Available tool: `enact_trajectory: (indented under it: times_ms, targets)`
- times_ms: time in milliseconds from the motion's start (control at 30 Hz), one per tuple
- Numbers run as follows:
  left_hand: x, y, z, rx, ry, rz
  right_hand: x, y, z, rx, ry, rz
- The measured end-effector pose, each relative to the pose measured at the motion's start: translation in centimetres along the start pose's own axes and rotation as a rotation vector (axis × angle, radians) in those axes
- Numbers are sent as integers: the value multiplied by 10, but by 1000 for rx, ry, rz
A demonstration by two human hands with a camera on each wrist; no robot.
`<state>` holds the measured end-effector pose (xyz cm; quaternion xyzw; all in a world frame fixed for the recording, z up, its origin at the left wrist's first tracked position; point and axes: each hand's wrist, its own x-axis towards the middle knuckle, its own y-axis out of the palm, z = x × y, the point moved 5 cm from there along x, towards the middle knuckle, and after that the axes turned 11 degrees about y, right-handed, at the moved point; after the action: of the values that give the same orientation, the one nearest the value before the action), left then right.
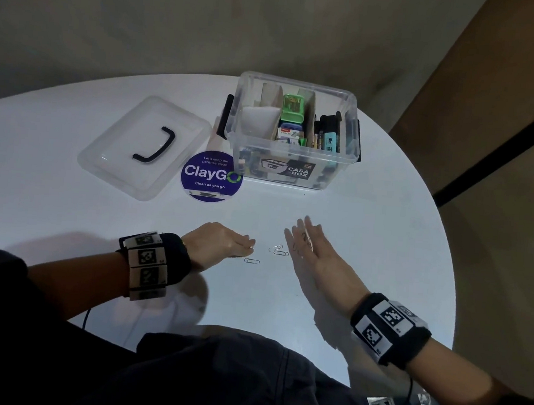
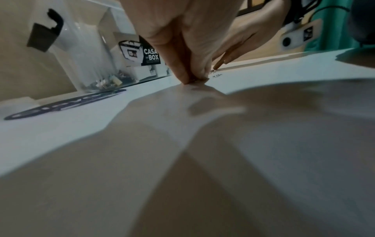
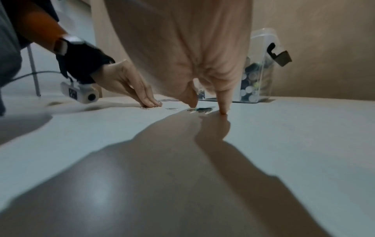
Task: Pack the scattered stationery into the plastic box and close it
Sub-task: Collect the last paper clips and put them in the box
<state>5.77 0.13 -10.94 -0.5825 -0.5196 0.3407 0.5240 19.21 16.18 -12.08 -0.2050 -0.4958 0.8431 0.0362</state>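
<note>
The clear plastic box stands open at the back of the white table, with stationery between its dividers. Its lid lies flat to its left. Several paper clips lie near the front: one, another, and more between my right thumb and finger. My left hand has its thumb and fingertips meeting on the table, pinching a paper clip. My right hand stands edge-on with straight fingers touching the table beside the clips.
A round blue ClayGo sticker lies on the table between lid and box. The box's black side latches hang open. The table's curved edge runs close on the right, with my lap below the near edge.
</note>
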Motion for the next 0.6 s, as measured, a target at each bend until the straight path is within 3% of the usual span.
enact_trajectory:
  times_ms: [200, 400, 533, 600]
  targets:
    - [8, -4, 1, -25, -149, -105, -5, 18, 31, -142, 5, -77]
    - [8, -9, 4, -61, -272, -130, -2, 7, 52, -118, -178, -269]
    - [20, -14, 11, -147, -413, -30, 8, -4, 44, -90, -259, -119]
    - [24, -25, 12, -199, -460, -82, 13, -10, 39, 11, -252, -100]
